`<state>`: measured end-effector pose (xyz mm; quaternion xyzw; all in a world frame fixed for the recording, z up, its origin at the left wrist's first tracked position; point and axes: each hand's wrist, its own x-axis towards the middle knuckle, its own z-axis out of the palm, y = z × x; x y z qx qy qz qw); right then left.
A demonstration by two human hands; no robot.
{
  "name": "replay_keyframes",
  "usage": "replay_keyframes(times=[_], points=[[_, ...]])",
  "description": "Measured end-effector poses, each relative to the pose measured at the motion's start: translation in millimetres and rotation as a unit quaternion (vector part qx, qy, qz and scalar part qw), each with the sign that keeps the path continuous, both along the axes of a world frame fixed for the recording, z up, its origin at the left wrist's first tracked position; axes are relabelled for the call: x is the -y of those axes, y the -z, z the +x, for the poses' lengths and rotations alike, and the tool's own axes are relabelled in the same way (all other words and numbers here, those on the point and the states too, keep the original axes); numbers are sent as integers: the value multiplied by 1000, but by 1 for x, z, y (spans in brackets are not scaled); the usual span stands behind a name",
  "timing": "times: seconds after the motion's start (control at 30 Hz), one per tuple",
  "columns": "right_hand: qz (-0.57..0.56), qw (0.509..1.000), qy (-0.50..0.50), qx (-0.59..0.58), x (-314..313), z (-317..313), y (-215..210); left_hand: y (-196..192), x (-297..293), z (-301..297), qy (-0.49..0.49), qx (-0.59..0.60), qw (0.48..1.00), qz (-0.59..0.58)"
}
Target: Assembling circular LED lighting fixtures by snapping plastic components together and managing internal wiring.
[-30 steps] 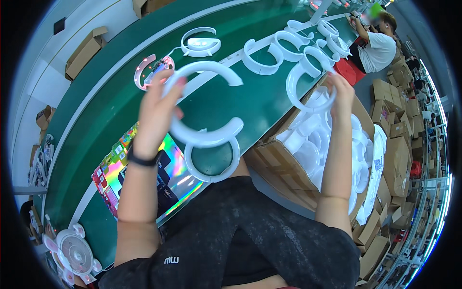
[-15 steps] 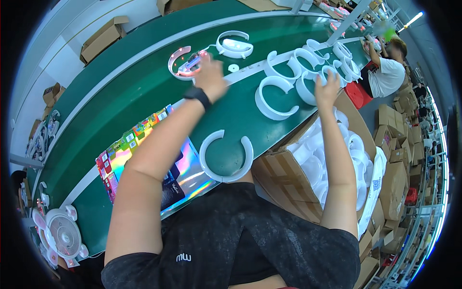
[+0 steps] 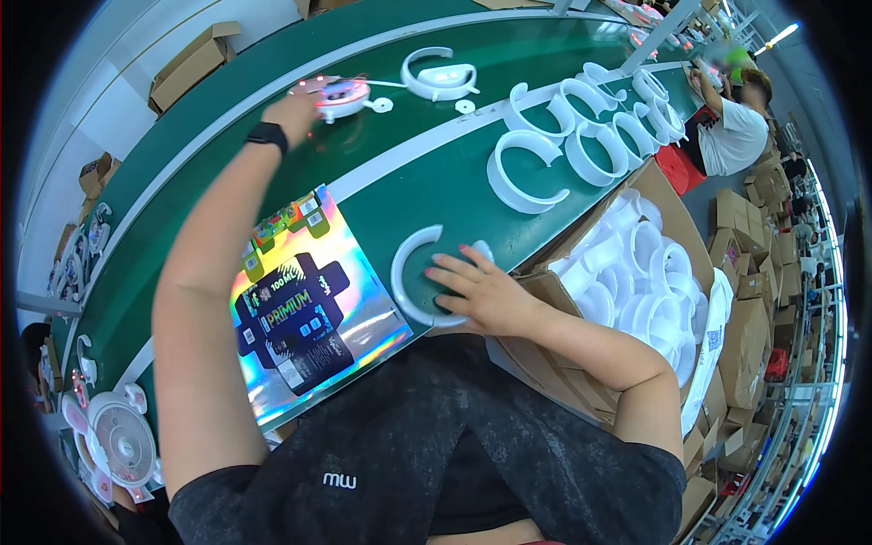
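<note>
At the far left of the green bench, my left hand point(image 3: 295, 111) has its fingers about the rim of a white ring-shaped unit with red lights point(image 3: 343, 100); both are smeared by motion. Close to my body, a white C-shaped ring point(image 3: 402, 282) lies on the bench by its front edge. My right hand point(image 3: 490, 295) reaches over that ring's right side, fingers stretched and spread, covering part of it. Beyond lies another white ring with a light panel point(image 3: 440, 80), and a small white disc point(image 3: 465, 107) is beside it.
Several white C-shaped rings point(image 3: 527, 173) stand at the right of the bench. A cardboard box point(image 3: 554, 291) full of white rings is at my right. A shiny printed sheet point(image 3: 363, 318) lies between my arms. A co-worker point(image 3: 736, 136) sits at the far right.
My right hand has come back from the standing rings to the near C-shaped ring. My left hand has moved left around the lit unit, which has turned and shifted slightly.
</note>
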<state>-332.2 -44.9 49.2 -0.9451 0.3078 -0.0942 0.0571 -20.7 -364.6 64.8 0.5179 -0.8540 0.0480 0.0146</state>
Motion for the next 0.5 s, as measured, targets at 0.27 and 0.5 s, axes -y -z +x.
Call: replay_keyframes(times=[0.27, 0.5], points=[[6, 991, 58, 120, 14, -26, 8, -107, -107, 136, 50, -28, 996, 74], [20, 986, 78, 144, 22, -35, 15, -106, -293, 179, -82, -73, 994, 23]])
